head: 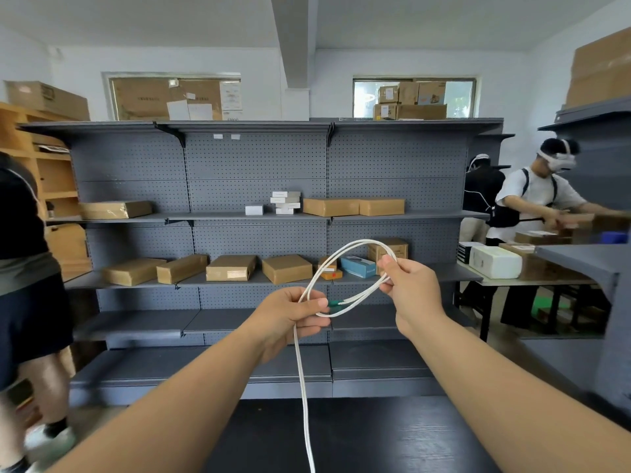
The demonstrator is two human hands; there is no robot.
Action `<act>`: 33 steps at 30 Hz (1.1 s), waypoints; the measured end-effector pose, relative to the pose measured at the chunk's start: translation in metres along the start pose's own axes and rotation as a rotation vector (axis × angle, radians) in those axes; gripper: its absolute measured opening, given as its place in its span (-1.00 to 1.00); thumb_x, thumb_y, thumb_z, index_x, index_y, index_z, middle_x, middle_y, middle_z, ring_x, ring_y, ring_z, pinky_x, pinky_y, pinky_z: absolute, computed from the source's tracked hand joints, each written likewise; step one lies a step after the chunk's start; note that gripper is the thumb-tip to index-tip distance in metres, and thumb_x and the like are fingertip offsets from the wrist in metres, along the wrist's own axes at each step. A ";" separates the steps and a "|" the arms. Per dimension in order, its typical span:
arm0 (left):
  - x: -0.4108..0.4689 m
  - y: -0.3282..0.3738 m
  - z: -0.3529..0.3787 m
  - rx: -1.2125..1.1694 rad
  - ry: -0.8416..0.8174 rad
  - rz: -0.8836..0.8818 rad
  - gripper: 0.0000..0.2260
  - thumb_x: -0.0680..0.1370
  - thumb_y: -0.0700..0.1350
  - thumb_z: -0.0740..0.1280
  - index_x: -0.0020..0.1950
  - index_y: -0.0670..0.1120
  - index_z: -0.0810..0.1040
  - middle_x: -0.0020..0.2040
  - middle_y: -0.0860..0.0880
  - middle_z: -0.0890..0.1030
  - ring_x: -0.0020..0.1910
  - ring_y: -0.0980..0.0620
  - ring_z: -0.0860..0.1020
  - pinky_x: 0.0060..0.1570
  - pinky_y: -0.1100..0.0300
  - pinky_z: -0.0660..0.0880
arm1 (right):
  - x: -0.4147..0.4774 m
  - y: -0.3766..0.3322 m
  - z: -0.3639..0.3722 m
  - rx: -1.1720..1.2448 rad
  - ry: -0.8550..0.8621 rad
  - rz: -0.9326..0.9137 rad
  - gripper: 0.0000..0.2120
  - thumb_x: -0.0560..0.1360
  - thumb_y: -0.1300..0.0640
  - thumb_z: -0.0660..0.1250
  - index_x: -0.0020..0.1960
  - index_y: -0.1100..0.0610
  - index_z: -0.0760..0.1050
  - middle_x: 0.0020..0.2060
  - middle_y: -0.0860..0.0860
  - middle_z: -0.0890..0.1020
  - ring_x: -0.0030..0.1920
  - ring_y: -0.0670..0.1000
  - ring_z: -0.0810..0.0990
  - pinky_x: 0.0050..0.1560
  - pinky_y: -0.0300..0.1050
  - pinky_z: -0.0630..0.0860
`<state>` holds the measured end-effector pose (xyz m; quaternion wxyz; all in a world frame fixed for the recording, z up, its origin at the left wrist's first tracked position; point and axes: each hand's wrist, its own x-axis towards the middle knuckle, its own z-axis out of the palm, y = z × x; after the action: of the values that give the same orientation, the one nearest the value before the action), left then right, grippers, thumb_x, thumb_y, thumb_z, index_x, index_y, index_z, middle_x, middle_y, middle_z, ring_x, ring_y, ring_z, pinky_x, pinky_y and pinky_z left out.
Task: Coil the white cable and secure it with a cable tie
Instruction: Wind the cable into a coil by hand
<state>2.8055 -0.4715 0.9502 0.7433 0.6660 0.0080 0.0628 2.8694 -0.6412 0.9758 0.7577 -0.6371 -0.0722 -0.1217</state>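
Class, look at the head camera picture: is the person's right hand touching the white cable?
Touching. The head view shows the right hand pinching the white cable loops between thumb and fingers, with no gap.

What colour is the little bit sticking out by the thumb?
Green, beside the left hand on the white cable; head view.

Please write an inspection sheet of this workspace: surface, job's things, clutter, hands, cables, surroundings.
Surface: dark table, bare where visible.
Job's things: white cable looped between both hands, green part near the left thumb; cable tie: nothing seen.
Clutter: nothing seen on the table.
Hands: left hand closed on the loops; right hand pinches the loop's far side with its fingers.
Cables: one loose strand hangs down past the frame's bottom edge.
Surroundings: grey shelves with brown boxes; other people at both sides.
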 end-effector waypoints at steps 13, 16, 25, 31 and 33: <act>0.001 0.010 0.001 0.007 0.143 0.110 -0.93 0.49 -0.32 0.34 -0.16 -0.17 0.53 -0.33 -0.07 0.64 -0.38 0.10 0.65 -0.33 0.34 0.59 | -0.007 0.000 -0.013 0.169 -0.080 0.170 -0.80 0.55 0.20 0.27 -0.22 0.18 0.56 -0.29 0.03 0.48 -0.27 -0.06 0.45 -0.19 -0.24 0.53; 0.002 0.011 0.000 0.031 0.165 0.139 -0.91 0.49 -0.31 0.34 -0.18 -0.16 0.53 -0.21 -0.12 0.62 -0.39 0.12 0.64 -0.32 0.34 0.59 | -0.008 0.002 -0.013 0.204 -0.088 0.213 -0.80 0.54 0.19 0.27 -0.23 0.17 0.56 -0.25 0.05 0.50 -0.24 -0.06 0.47 -0.18 -0.23 0.53; 0.001 0.009 0.000 -0.003 0.157 0.122 -0.91 0.51 -0.31 0.32 -0.17 -0.15 0.53 -0.30 -0.09 0.59 -0.45 0.15 0.60 -0.39 0.34 0.57 | -0.011 0.005 -0.011 0.224 -0.057 0.274 -0.86 0.53 0.18 0.30 -0.17 0.19 0.57 -0.17 0.07 0.55 -0.18 -0.03 0.52 -0.20 -0.23 0.54; 0.006 0.023 -0.010 0.102 0.152 0.164 -0.88 0.50 -0.35 0.32 -0.20 -0.17 0.52 -0.31 -0.10 0.56 -0.44 0.13 0.60 -0.38 0.37 0.56 | -0.012 0.011 -0.009 0.237 -0.142 0.317 -0.86 0.54 0.22 0.28 -0.11 0.27 0.55 -0.19 0.09 0.54 -0.20 -0.05 0.51 -0.22 -0.25 0.52; 0.007 0.030 -0.014 0.168 0.139 0.175 -0.88 0.49 -0.36 0.33 -0.21 -0.18 0.52 -0.29 -0.11 0.57 -0.43 0.12 0.60 -0.37 0.38 0.56 | -0.011 0.012 -0.011 0.237 -0.202 0.343 -0.88 0.53 0.26 0.28 -0.05 0.32 0.54 -0.20 0.10 0.54 -0.20 -0.04 0.52 -0.21 -0.23 0.53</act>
<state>2.8086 -0.4533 0.9793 0.6744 0.7179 0.0064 0.1724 2.8617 -0.6488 0.9593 0.8259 -0.5554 -0.0523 0.0823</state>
